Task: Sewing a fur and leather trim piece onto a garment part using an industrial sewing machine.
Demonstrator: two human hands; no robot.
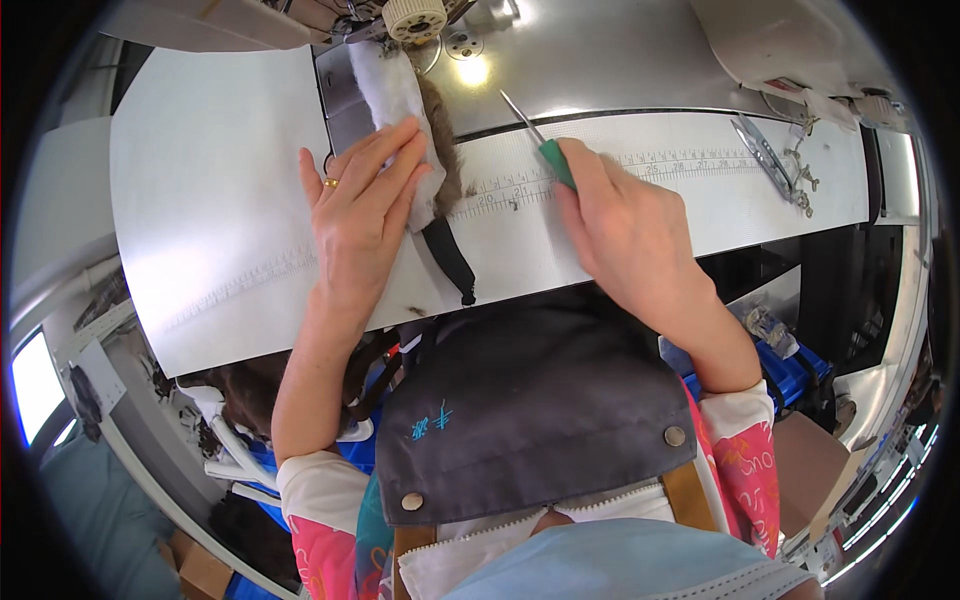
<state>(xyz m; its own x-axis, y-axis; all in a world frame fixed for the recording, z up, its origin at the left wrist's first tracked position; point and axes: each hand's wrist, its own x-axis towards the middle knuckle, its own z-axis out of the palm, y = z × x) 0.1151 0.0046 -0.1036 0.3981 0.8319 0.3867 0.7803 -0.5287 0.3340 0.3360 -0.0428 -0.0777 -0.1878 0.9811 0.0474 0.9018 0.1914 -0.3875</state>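
My left hand lies with its fingers stretched out over a strip of white and brown fur, pressing it against the white table. The far end of the strip runs under the sewing machine head. From the strip's near end a black strap sticks out toward the table's front edge. My right hand is closed round the green handle of an awl. Its thin metal shaft points to the far left, above the tabletop and apart from the fur.
The white sewing table carries a printed ruler along its front. Metal tweezers lie at the right, beside a small chain. Blue bins stand below the table. Brown fur hangs under the table at the left.
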